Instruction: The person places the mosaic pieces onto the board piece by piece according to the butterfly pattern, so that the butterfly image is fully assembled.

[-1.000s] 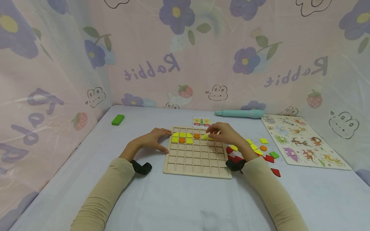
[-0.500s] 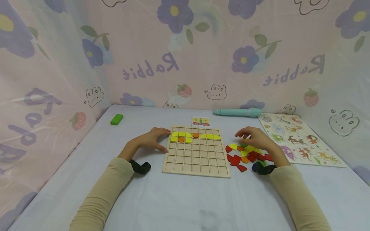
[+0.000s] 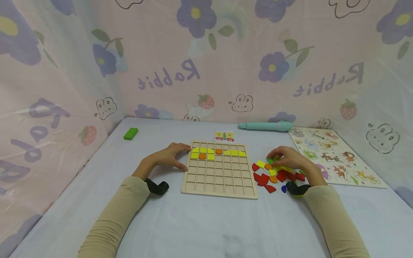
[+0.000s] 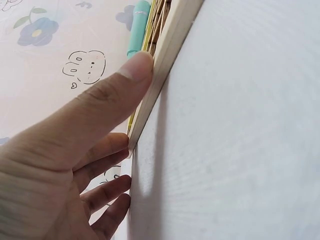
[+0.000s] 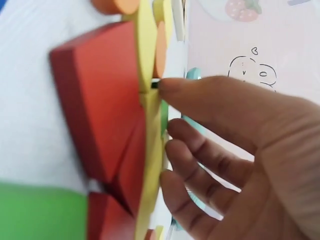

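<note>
A square wooden grid board (image 3: 221, 179) lies on the table, with yellow pieces (image 3: 202, 150) and two orange discs (image 3: 218, 151) in its upper rows. My left hand (image 3: 168, 156) rests at the board's left edge, thumb and fingers spread; in the left wrist view the thumb (image 4: 137, 70) touches the board's side. My right hand (image 3: 287, 157) is over the loose pile right of the board, fingertips down by a green piece (image 3: 270, 161) and yellow pieces. In the right wrist view its thumb tip (image 5: 170, 85) reaches the yellow pieces (image 5: 152, 150); the index finger is hidden behind it.
Red pieces (image 3: 263, 179) and a small blue piece (image 3: 284, 189) lie in front of the right hand. A butterfly pattern card (image 3: 224, 136) sits behind the board. Around them are a teal pen (image 3: 266, 126), an animal puzzle board (image 3: 335, 157) and a green block (image 3: 131, 134).
My right hand has left a yellow piece in the board's upper right, moved right to the loose pile and lowered its fingers among the pieces. The left hand stays at the board's edge.
</note>
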`<state>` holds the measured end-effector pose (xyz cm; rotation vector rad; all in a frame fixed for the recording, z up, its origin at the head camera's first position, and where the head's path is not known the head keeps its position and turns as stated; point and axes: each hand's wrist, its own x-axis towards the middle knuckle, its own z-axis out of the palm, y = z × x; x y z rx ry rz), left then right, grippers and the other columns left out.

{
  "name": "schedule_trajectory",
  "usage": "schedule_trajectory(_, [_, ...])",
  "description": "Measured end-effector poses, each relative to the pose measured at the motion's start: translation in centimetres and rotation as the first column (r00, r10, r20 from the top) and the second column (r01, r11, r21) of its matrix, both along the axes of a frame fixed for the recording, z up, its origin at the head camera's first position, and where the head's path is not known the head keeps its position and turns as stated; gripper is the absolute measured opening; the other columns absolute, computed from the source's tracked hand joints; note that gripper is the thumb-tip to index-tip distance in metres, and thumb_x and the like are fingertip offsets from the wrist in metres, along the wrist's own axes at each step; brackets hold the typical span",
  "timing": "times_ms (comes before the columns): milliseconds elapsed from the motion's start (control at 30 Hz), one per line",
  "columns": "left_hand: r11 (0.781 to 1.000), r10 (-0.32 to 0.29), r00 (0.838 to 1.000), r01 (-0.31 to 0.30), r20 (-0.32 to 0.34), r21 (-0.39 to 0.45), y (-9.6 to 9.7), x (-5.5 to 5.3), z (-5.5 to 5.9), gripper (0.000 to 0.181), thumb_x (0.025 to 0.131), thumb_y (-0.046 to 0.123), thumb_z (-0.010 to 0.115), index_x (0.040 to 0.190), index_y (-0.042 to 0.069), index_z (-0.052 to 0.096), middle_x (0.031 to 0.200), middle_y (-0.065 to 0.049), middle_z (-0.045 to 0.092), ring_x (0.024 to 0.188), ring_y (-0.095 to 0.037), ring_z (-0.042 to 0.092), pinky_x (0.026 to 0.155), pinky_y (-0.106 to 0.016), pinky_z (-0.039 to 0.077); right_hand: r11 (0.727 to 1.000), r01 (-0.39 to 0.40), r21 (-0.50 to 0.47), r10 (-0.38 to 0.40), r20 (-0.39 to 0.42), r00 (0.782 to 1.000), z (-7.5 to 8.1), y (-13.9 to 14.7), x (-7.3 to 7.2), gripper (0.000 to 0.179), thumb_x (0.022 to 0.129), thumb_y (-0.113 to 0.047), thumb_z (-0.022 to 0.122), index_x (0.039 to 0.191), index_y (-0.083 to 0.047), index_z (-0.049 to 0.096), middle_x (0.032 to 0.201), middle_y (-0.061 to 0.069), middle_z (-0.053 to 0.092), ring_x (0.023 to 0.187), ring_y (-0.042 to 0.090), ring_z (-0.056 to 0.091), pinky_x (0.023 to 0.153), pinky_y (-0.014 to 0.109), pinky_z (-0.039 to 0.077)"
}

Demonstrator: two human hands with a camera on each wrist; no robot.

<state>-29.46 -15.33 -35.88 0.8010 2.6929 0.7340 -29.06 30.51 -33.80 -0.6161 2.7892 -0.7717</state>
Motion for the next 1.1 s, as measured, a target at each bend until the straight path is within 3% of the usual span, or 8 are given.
schedule_trajectory(367, [1.0,0.012,1.0,-0.012,0.011,-0.004,0.0,0.0,-0.1,0.085,0.072,0.042,0.078,0.142,0.012,0.039,0.149,-0.004,0.031,0.137,-0.027,0.019,0.111,-0.052,0.019,0.995,0.088,0.051,-0.084,-0.076,0.994,-1.2,-0.9,-0.7,0.028,0.084,-0.022,0.068,0.105,-0.003,0.064,0.09,0.007,0.061,0.083,0.022,0.05,0.074,0.031,0.046])
schedule_trajectory(567, [1.0,0.012,1.0,-0.011,0.014,-0.006,0.0,0.0,0.0,0.085,0.072,0.042,0.078,0.142,0.012,0.039,0.149,-0.004,0.031,0.137,-0.027,0.02,0.111,-0.052,0.019,0.994,0.087,0.059,-0.085,-0.035,0.996,-1.1,-0.8,-0.7,0.032,0.083,-0.018,0.069,0.111,-0.002,0.063,0.095,0.008,0.059,0.086,0.023,0.049,0.075,0.031,0.047])
schedule_trajectory(733, [1.0,0.012,1.0,-0.012,0.008,-0.013,0.0,0.0,0.1,0.084,0.072,0.042,0.077,0.142,0.013,0.039,0.149,-0.004,0.031,0.137,-0.027,0.019,0.111,-0.052,0.019,0.995,0.088,0.038,-0.085,-0.084,0.993,-0.5,-1.2,-0.7,0.032,0.082,-0.022,0.071,0.107,-0.004,0.066,0.09,0.005,0.062,0.083,0.021,0.051,0.072,0.028,0.046])
schedule_trajectory(933, [1.0,0.01,1.0,-0.01,0.009,-0.004,0.0,0.0,0.0,0.083,0.072,0.041,0.078,0.141,0.013,0.04,0.149,-0.003,0.032,0.137,-0.027,0.02,0.111,-0.052,0.019,0.994,0.083,-0.075,-0.094,-0.162,0.982,0.7,-4.7,-1.1,0.03,0.081,-0.025,0.072,0.104,-0.006,0.068,0.088,0.005,0.062,0.082,0.022,0.052,0.071,0.03,0.045])
schedule_trajectory(1100, [1.0,-0.003,1.0,0.003,0.011,0.007,0.1,0.0,0.0,0.083,0.072,0.041,0.078,0.141,0.012,0.04,0.149,-0.005,0.032,0.137,-0.028,0.02,0.111,-0.052,0.019,0.995,0.007,-0.096,-0.026,-0.197,0.98,0.9,-9.3,-1.4,0.028,0.079,-0.025,0.074,0.1,-0.006,0.069,0.083,0.004,0.063,0.077,0.019,0.053,0.067,0.03,0.045])
